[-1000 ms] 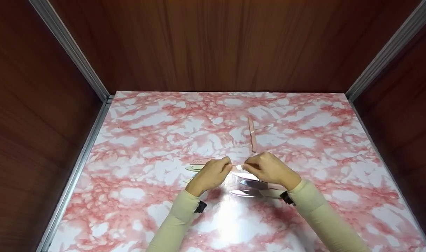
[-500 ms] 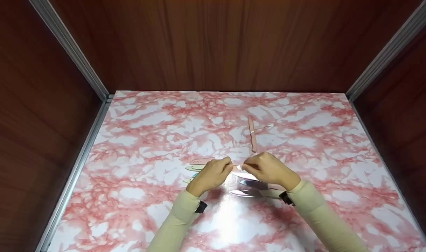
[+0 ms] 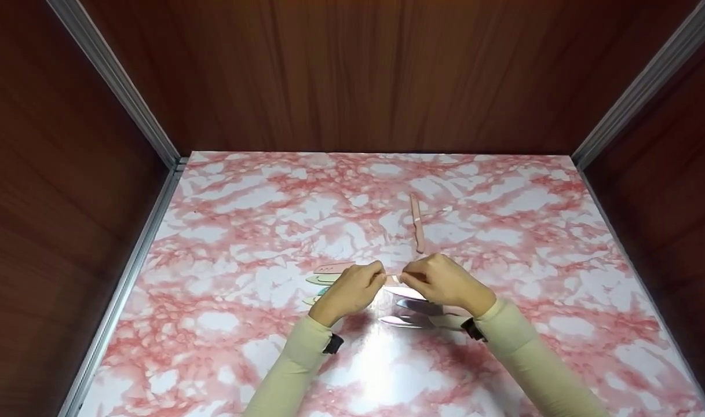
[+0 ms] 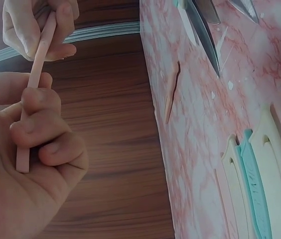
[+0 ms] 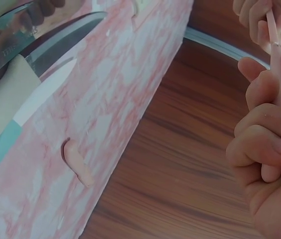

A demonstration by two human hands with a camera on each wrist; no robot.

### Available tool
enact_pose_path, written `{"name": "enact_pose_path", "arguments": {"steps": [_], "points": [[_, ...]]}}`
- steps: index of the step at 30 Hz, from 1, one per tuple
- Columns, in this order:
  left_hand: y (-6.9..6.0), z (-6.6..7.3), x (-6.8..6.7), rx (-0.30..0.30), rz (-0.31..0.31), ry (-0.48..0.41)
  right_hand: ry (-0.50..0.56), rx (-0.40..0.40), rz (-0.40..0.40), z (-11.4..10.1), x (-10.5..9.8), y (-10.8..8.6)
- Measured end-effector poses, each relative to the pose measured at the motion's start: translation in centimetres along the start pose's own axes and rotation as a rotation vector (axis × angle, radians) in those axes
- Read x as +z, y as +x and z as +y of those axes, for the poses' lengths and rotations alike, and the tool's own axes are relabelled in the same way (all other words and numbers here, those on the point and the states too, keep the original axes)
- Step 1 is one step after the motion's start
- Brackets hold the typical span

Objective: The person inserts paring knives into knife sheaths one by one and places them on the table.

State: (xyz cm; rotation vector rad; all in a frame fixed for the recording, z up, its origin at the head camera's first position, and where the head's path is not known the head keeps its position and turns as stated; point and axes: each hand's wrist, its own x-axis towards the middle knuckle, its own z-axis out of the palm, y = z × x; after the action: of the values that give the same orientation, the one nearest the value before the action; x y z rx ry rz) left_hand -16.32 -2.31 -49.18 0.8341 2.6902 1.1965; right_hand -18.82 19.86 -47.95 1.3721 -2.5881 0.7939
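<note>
Between both hands, above the table, is a slim pink knife [image 5: 278, 64] in a pink blade cover [image 4: 40, 57]. My left hand [image 3: 355, 289] curls its fingers round the flat-ended cover. My right hand [image 3: 445, 281] grips the round-ended handle, with fingers wrapped about it in the right wrist view. A pale band [image 3: 395, 279] shows in the short gap between the hands; the blade itself is not clearly visible. Under the right hand lie several bare knives [image 3: 407, 320]. Beside and partly behind the left hand lie several blade covers [image 4: 252, 174] in pink, cream and teal.
Farther back on the pink-and-white marbled table [image 3: 259, 197] lies another slim pink piece [image 3: 417, 223], apparently a sheathed knife. Brown wood-grain panels [image 3: 340, 75] with metal rails [image 3: 120, 87] enclose the back and sides.
Both hands keep their grip and barely move. Their fingertips are very slightly closer together along the pink knife than a second ago.
</note>
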Motion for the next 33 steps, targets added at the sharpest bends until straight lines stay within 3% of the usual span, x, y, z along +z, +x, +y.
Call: {"name": "enact_pose_path", "arguments": {"steps": [7,17,24,33], "points": [[0.2,-0.9,-0.5,0.0,0.001,0.019,-0.025,0.079,-0.055,0.2,0.1,-0.2],[-0.7,-2.8,-1.9,-0.028,-0.024,0.036,0.014,0.099,-0.048,2.2,-0.9,-0.8],[-1.3,-3.9,-2.7,-0.059,-0.04,0.018,0.052,0.214,-0.072,3.9,-1.5,-1.2],[-1.9,-5.1,-3.4,-0.122,-0.051,0.061,-0.051,0.386,-0.008,7.2,-1.3,-1.3]]}}
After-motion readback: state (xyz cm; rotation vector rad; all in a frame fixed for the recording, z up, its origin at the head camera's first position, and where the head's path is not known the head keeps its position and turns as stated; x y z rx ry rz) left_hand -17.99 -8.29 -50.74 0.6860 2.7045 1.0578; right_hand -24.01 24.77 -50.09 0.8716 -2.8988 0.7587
